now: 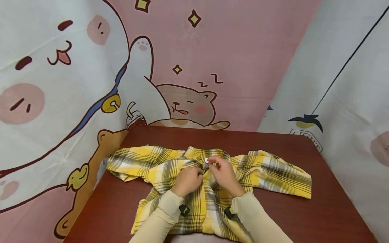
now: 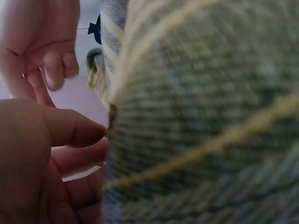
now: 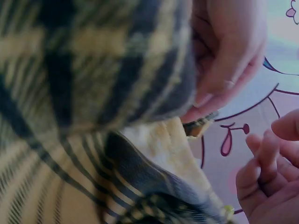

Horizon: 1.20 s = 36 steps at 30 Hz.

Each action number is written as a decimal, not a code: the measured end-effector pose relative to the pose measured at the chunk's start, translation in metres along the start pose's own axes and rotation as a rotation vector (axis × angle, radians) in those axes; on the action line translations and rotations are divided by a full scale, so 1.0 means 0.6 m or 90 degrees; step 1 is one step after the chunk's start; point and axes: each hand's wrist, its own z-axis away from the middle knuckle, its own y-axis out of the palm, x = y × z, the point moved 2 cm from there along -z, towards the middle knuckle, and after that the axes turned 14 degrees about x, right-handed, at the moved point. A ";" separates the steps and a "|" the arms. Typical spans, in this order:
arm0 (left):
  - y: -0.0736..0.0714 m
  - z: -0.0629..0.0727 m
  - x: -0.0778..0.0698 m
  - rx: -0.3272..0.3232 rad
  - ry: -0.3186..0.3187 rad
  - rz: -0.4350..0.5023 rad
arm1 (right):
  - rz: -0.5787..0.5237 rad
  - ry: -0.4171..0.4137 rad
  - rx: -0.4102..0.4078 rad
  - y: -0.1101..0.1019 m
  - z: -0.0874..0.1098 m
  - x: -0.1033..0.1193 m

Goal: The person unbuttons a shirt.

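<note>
A yellow, grey and white plaid shirt (image 1: pixel 209 195) lies spread on the table with its sleeves out to both sides. Near the collar, my left hand (image 1: pixel 187 180) pinches the front edge of the cloth between thumb and fingers. The left wrist view shows the left thumb (image 2: pixel 77 128) at that edge, though the folded cloth hides part of the grip. My right hand (image 1: pixel 223 173) hovers over the collar, close to a small white label (image 1: pixel 206 160). Its fingers (image 3: pixel 268 161) are loosely bent, with nothing visible between them in the right wrist view.
The dark red-brown table (image 1: pixel 282 214) reaches back to a cartoon-printed cloth backdrop (image 1: pixel 243 60). The right sleeve (image 1: pixel 282 173) extends towards the table's right side, and the other sleeve (image 1: pixel 133 160) reaches its left edge. A button (image 1: pixel 202 209) shows on the lower shirt front.
</note>
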 end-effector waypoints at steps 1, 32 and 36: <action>0.001 0.000 0.002 -0.002 0.001 -0.005 | -0.012 0.001 0.017 0.007 -0.001 -0.001; -0.018 -0.009 0.005 -0.207 0.173 0.160 | 0.141 0.003 0.148 0.028 -0.004 -0.013; -0.024 -0.010 0.011 -0.164 0.204 0.198 | 0.179 -0.047 0.159 0.021 -0.003 -0.007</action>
